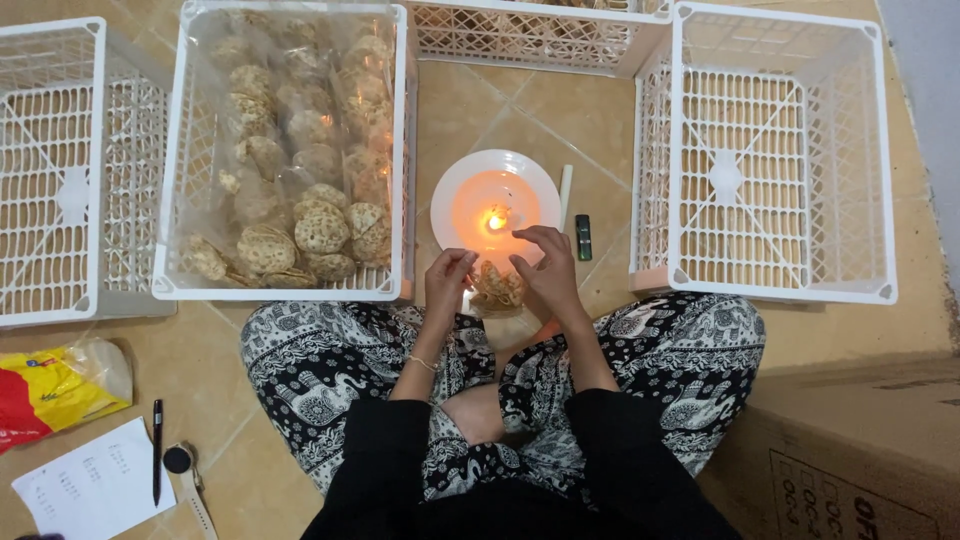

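- Crackers, round, rough and pale brown, are seen packed in a small clear plastic bag [497,288], held just below a white round plate [455,178] on the floor.
- A lit candle flame [496,221] is seen at the middle of the plate, with an orange glow spread over the glossy plate surface.
- A white latticed plastic crate [290,150], lined with clear plastic and filled with bagged crackers of the same kind, is placed just left of the plate.
- An empty white crate [770,150] is placed just right of the plate; another [60,170] lies far left of it, and a fourth [530,35] above it.
- A white stick [565,190] and a small dark green lighter [583,237] are laid beside the plate's right rim.
- A beige tiled floor [540,105] is noted under the plate; a cardboard box [850,450] stands well to its lower right.
- Well to the plate's lower left, a red and yellow packet [55,385], a sheet of paper [95,490], a pen [157,450] and a wristwatch [185,470] are laid.
- Left hand [447,285]: fingers are curled together, pinched on the bag's left edge.
- Right hand [545,270]: fingers are bent, closed on the bag's top edge at the plate's near rim, close to the flame.
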